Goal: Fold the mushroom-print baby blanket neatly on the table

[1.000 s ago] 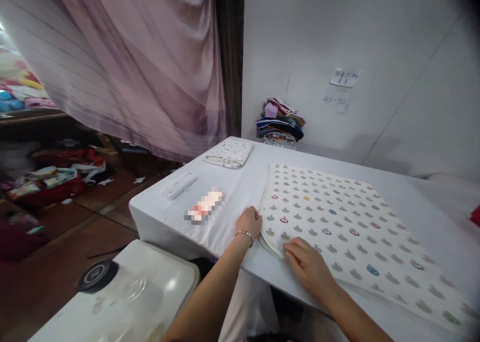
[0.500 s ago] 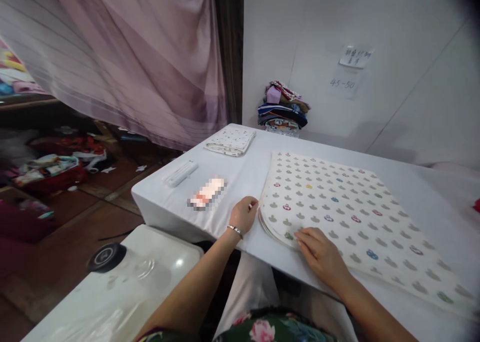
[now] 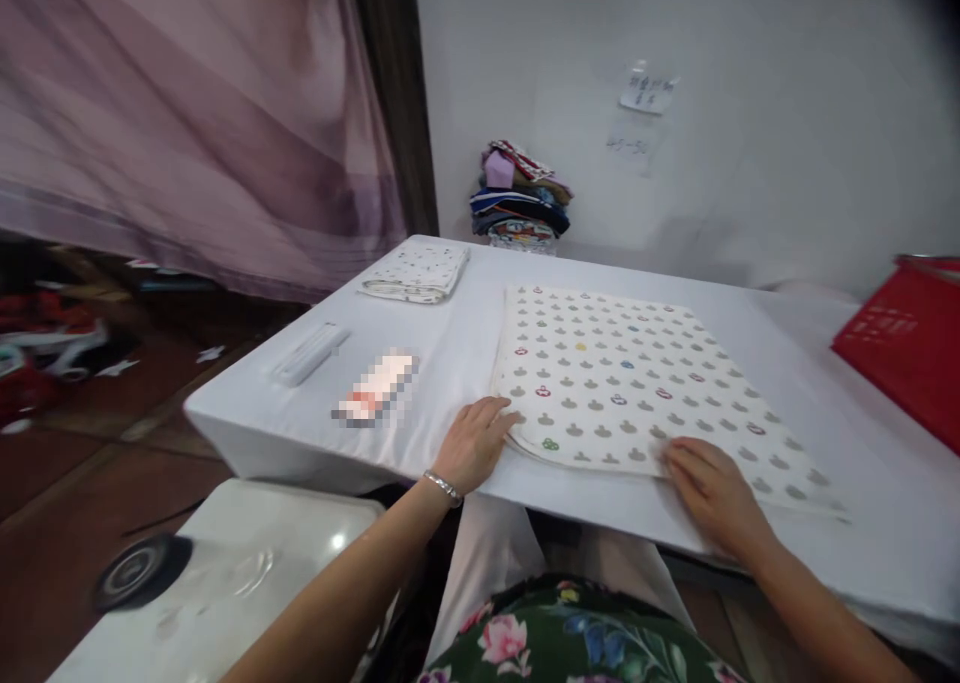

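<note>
A folded white cloth [image 3: 600, 383] printed with grey mushroom-like shapes and a few coloured ones lies flat in layers on the white-covered table. At its rounded near left corner, my left hand [image 3: 476, 443], with a bracelet at the wrist, rests with fingers stretched onto the edge. Farther right, my right hand [image 3: 712, 488] has its thumb and fingers together on the cloth's near edge, slightly blurred.
Left on the table [image 3: 247, 388] are a second folded cloth [image 3: 416, 271], a white elongated object [image 3: 311, 353] and a pixelated item [image 3: 377, 388]. Folded fabrics [image 3: 521, 198] are stacked by the wall. A red object [image 3: 907, 338] stands right. A white surface [image 3: 277, 553] is lower left.
My right hand has slid right along the cloth's near edge. My left hand has gone from a curled grip at the corner to fingers laid on it. The view has turned right.
</note>
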The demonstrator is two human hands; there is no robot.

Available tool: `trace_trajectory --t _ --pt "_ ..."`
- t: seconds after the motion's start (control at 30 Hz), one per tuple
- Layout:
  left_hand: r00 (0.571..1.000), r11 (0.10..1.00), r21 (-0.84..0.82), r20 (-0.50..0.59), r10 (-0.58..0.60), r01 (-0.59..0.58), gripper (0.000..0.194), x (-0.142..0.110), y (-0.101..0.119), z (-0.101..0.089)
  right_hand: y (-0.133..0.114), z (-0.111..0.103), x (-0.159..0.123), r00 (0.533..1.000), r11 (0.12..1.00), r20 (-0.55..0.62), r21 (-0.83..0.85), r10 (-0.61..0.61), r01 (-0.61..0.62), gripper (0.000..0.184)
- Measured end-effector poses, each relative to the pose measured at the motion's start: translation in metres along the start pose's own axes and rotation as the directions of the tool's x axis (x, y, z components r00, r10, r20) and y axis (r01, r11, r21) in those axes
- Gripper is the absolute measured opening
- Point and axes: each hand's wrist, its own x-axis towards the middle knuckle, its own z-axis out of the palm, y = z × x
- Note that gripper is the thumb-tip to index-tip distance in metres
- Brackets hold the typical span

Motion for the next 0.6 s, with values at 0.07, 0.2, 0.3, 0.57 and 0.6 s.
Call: trace_trajectory --t 0.07,0.2,0.3,0.57,0.6 --pt "0.996 0.994 0.065 0.018 0.085 -0.086 0.04 0.006 -0.001 0.0 0.038 -0.017 -0.016 0.991 0.985 -0.035 -0.107 0.132 -0.135 0.029" --pt "0.974 0.967 0.113 0.046 0.222 -0.226 0.035 0.016 -0.005 0.002 0.105 -0.054 -0.049 0.854 0.826 -0.126 -0.215 0.505 -0.521 0.041" --pt "0.96 0.953 0.115 0.021 0.28 -0.281 0.034 0.019 -0.008 0.004 0.128 -0.077 -0.058 0.596 0.578 -0.065 -0.182 0.8 -0.795 0.046" --pt "0.941 0.939 0.109 -0.05 0.333 -0.327 0.038 0.022 -0.022 0.011 0.127 -0.093 -0.035 0.328 0.321 0.121 0.073 0.937 -0.944 0.047" --pt "0.939 0.938 0.104 -0.057 0.339 -0.332 0.037 0.022 -0.025 0.012 0.129 -0.092 -0.034 0.322 0.312 0.132 0.085 0.938 -0.946 0.047"
